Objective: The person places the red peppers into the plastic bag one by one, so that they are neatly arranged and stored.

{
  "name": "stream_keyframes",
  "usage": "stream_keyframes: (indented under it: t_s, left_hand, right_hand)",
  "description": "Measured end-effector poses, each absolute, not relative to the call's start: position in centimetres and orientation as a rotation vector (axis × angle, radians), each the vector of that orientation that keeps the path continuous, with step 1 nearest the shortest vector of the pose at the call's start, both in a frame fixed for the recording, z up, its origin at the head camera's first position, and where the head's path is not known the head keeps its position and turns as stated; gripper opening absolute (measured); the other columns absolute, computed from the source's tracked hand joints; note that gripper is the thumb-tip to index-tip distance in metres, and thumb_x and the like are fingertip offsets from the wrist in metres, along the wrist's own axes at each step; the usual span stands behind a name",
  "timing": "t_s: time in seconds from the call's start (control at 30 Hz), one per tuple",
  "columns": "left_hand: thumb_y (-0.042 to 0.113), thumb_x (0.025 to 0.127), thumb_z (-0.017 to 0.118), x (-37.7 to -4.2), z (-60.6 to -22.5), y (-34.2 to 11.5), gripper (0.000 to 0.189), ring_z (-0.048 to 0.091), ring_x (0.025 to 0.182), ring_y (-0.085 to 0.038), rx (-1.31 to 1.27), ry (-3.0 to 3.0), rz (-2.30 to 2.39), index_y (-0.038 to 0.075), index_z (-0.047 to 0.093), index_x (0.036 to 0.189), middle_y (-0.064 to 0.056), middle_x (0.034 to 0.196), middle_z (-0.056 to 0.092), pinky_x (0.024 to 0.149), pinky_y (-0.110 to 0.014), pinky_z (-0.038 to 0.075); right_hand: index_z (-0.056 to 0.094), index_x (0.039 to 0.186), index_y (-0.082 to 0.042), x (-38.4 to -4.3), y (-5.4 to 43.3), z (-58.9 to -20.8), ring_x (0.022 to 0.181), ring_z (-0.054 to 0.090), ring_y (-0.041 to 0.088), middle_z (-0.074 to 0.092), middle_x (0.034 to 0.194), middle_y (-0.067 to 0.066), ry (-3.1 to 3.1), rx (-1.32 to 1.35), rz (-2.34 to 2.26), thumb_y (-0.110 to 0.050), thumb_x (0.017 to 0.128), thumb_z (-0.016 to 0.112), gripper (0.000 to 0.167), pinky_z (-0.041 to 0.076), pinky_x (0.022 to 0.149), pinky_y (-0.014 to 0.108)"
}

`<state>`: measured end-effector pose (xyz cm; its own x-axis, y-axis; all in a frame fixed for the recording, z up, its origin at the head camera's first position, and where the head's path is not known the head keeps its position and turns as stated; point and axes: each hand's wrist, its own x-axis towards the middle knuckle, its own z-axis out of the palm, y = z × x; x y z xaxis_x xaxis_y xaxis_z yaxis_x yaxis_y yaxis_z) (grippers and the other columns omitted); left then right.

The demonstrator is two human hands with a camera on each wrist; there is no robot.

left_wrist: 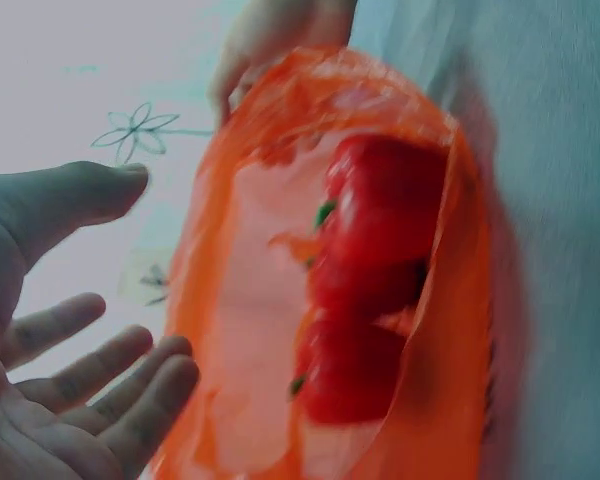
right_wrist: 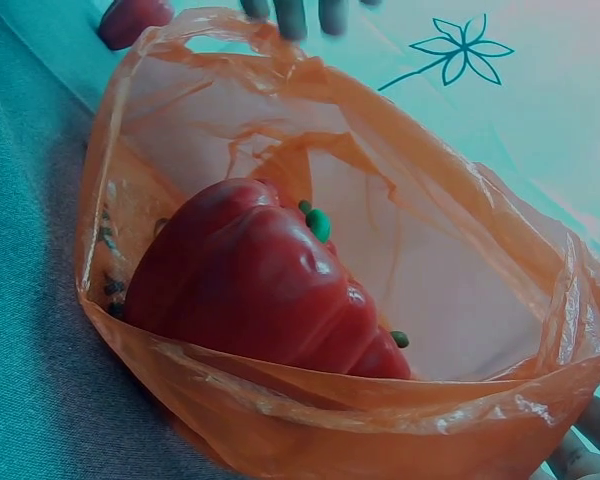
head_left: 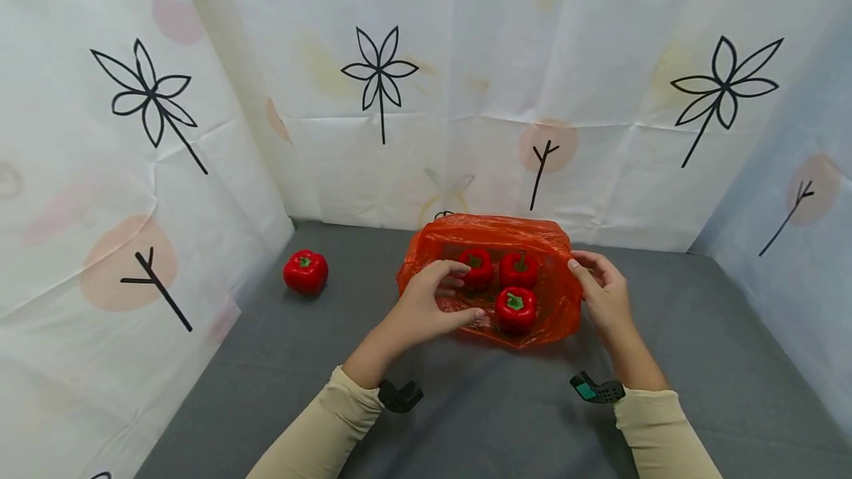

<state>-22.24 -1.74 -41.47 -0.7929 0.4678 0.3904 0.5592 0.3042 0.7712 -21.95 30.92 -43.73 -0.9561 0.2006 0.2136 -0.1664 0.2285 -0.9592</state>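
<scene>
An orange-red plastic bag (head_left: 501, 228) lies on the table with its mouth spread wide. Three red bell peppers sit inside: one in front (head_left: 516, 309), a bell pepper (head_left: 519, 270) behind it, and a bell pepper (head_left: 477, 270) at the back left. My right hand (head_left: 607, 298) pinches the bag's right edge, thumb in front and fingers behind. Over the bag's left part is my left hand (head_left: 426, 305), thumb and fingers spread apart with nothing between them. In the left wrist view its fingers stand apart from the peppers. Another red bell pepper (head_left: 305, 272) rests on the table, left of the bag.
A grey cloth covers the table (head_left: 266, 390). White curtains (head_left: 466, 94) printed with flowers and twigs stand behind and on both sides. Each forearm wears a dark wrist strap.
</scene>
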Motion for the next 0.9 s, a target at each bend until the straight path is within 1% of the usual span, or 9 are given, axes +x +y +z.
stream_keyframes:
  t_s: [0.1,0.17,0.27,0.37,0.43,0.5,0.67,0.8,0.9]
  left_hand:
    - [0.024,0.088,0.089,-22.5,-40.7,-4.2,0.052,0.07,0.117,-0.019,-0.948,-2.387,-1.527,0.017,0.065,0.134,0.0,0.133,0.067,0.1,-0.044,0.061]
    - [0.021,0.089,0.088,-22.9,-40.0,-5.9,0.049,0.071,0.116,-0.023,-0.905,-2.326,-1.546,0.016,0.066,0.133,-0.004,0.131,0.068,0.1,-0.044,0.061]
    - [0.02,0.09,0.087,-23.5,-39.2,-8.7,0.046,0.072,0.115,-0.028,-0.775,-2.263,-1.546,0.014,0.067,0.131,-0.007,0.128,0.07,0.101,-0.045,0.061]
    - [0.02,0.091,0.087,-24.3,-38.7,-11.4,0.044,0.071,0.115,-0.029,-0.639,-2.234,-1.513,0.011,0.068,0.129,-0.008,0.127,0.07,0.102,-0.048,0.06]
    - [0.022,0.091,0.086,-24.8,-38.6,-13.0,0.045,0.07,0.117,-0.027,-0.554,-2.246,-1.467,0.01,0.067,0.13,-0.007,0.129,0.07,0.103,-0.05,0.058]
    - [0.024,0.092,0.085,-25.4,-38.5,-14.4,0.046,0.069,0.119,-0.029,-0.478,-2.255,-1.432,0.009,0.067,0.131,-0.009,0.13,0.069,0.105,-0.053,0.057]
    - [0.031,0.093,0.084,-26.7,-39.3,-18.0,0.051,0.065,0.126,-0.031,-0.248,-2.277,-1.36,0.007,0.065,0.134,-0.011,0.135,0.067,0.109,-0.056,0.052]
    - [0.033,0.092,0.085,-27.0,-40.3,-20.3,0.057,0.061,0.128,-0.032,-0.088,-2.277,-1.304,0.005,0.063,0.136,-0.014,0.137,0.065,0.112,-0.055,0.05]
    - [0.034,0.09,0.086,-27.0,-41.1,-21.6,0.064,0.056,0.131,-0.035,0.006,-2.317,-1.283,0.005,0.06,0.141,-0.017,0.141,0.061,0.113,-0.056,0.048]
  right_hand:
    - [0.055,0.145,0.0,-21.9,31.0,-43.7,0.1,0.066,-0.003,0.064,0.116,-0.021,-2.209,-0.018,1.791,-0.03,0.11,0.06,0.047,0.058,0.082,0.012]
    - [0.056,0.145,0.001,-21.9,31.1,-43.7,0.1,0.066,-0.003,0.064,0.116,-0.02,-2.201,-0.012,1.795,-0.03,0.109,0.06,0.047,0.058,0.082,0.012]
    - [0.056,0.144,0.0,-22.0,31.0,-43.7,0.101,0.066,-0.002,0.064,0.116,-0.02,-2.201,-0.014,1.799,-0.03,0.109,0.061,0.046,0.058,0.082,0.012]
    - [0.058,0.143,-0.001,-22.1,30.8,-43.7,0.101,0.066,-0.002,0.065,0.115,-0.02,-2.199,-0.035,1.81,-0.03,0.109,0.061,0.045,0.058,0.082,0.013]
    - [0.058,0.143,-0.002,-22.1,30.7,-43.6,0.1,0.066,-0.001,0.065,0.115,-0.019,-2.195,-0.053,1.818,-0.031,0.109,0.062,0.045,0.058,0.082,0.013]
    - [0.058,0.143,-0.002,-22.1,30.7,-43.6,0.101,0.066,-0.001,0.065,0.115,-0.019,-2.188,-0.066,1.823,-0.031,0.108,0.062,0.045,0.058,0.082,0.013]
    - [0.058,0.143,-0.004,-22.1,30.7,-43.6,0.103,0.066,-0.003,0.064,0.116,-0.019,-2.202,-0.078,1.814,-0.032,0.109,0.062,0.045,0.057,0.082,0.012]
    - [0.058,0.143,-0.003,-22.1,30.6,-43.7,0.103,0.066,-0.001,0.064,0.117,-0.017,-2.207,-0.08,1.812,-0.032,0.109,0.062,0.045,0.058,0.083,0.012]
    - [0.058,0.143,-0.003,-22.1,30.7,-43.7,0.104,0.066,-0.002,0.063,0.118,-0.017,-2.21,-0.069,1.807,-0.033,0.109,0.061,0.046,0.058,0.084,0.012]
